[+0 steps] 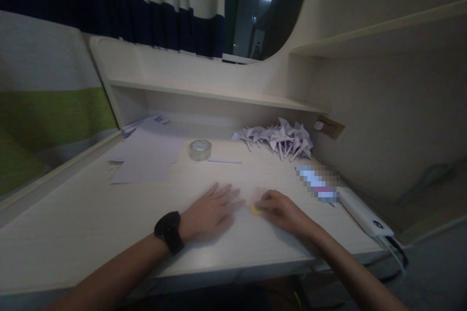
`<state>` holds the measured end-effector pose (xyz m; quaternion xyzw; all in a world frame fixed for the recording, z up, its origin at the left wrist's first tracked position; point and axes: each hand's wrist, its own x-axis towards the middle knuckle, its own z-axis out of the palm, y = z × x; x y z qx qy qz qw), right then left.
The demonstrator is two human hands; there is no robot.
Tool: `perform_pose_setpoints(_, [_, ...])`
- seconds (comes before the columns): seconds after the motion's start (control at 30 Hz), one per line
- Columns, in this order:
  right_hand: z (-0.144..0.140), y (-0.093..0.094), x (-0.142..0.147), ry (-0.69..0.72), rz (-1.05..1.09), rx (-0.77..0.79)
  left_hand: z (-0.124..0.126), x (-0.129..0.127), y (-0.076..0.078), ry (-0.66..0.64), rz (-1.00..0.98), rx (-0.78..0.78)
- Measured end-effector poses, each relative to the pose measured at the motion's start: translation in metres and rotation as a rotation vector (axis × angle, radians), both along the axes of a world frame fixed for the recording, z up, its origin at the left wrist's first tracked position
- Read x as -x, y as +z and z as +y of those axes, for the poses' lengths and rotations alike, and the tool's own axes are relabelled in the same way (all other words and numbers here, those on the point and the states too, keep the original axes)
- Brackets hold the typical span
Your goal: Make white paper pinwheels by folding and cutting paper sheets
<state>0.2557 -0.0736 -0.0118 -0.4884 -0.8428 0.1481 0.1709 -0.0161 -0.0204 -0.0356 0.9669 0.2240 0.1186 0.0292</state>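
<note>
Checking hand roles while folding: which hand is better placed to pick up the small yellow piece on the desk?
Probably the right hand: its fingertips already touch the small yellow piece, while the left hand lies flat beside it.

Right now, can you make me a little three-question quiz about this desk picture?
1. True or false: the left hand lies flat on the desk.
2. What sits nearest the roll of tape? A) paper sheets B) white power bank
3. What lies heaped by the wall socket?

Key: 1. True. 2. A. 3. Folded paper shapes. The right hand touches something small and yellow.
</note>
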Motion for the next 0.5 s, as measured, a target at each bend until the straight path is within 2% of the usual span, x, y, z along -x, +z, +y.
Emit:
perform_pose_setpoints(0.13, [0.000, -0.001, 0.000, -0.003, 0.013, -0.012, 0.005, 0.005, 0.004, -0.011, -0.008, -0.009])
perform_pose_setpoints(0.37, [-0.002, 0.000, 0.002, -0.006, -0.006, -0.010, 0.014, 0.014, -0.007, 0.066, 0.020, 0.058])
perform_pose_setpoints(0.5, [-0.004, 0.004, 0.004, -0.008, 0.004, -0.005, 0.012, 0.014, -0.009, 0.072, 0.005, 0.068])
